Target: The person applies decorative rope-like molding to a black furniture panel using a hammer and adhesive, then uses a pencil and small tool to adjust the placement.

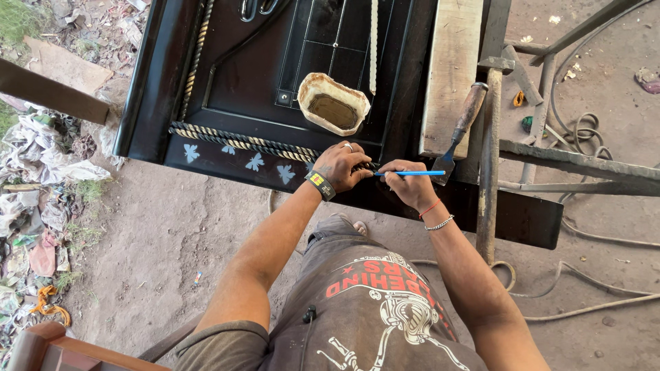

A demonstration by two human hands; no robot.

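Right hand [407, 182]: your fingers are pinching a thin blue brush [411, 173] at the twisted rope trim [240, 141] on the black door panel [275, 82]. Left hand [340, 167], fingers curled, is bracing the trim; keep strokes short, wrist anchored.

Only a small yellow-and-red label [317, 180] on the left wristband (black); otherwise none.

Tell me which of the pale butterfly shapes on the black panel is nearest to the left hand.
The rightmost butterfly shape, just beside the wrist of the left hand. The other three lie farther left along the twisted rope trim.
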